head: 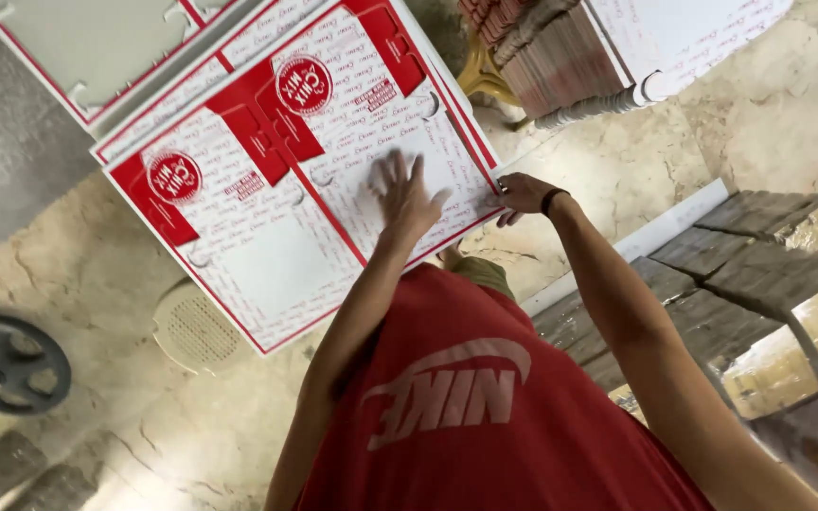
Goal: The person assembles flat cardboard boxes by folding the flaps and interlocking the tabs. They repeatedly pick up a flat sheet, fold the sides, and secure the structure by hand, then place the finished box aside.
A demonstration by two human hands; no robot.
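Observation:
A flat, unfolded white cardboard box blank with red panels and round red emblems [276,218] lies tilted in front of me. My left hand [407,197] rests flat on its near right part, fingers spread, palm pressing down. My right hand [521,195], with a dark band on the wrist, pinches the blank's right edge near its corner. Both arms reach out over my red shirt [485,407].
Another white and red blank [97,47] lies beyond, at the top left. A thick stack of flat blanks [570,66] sits at the top right. Taped cardboard cartons [759,284] stand at the right. On the marbled floor are a white round grille [196,326] and a black wheel [7,364].

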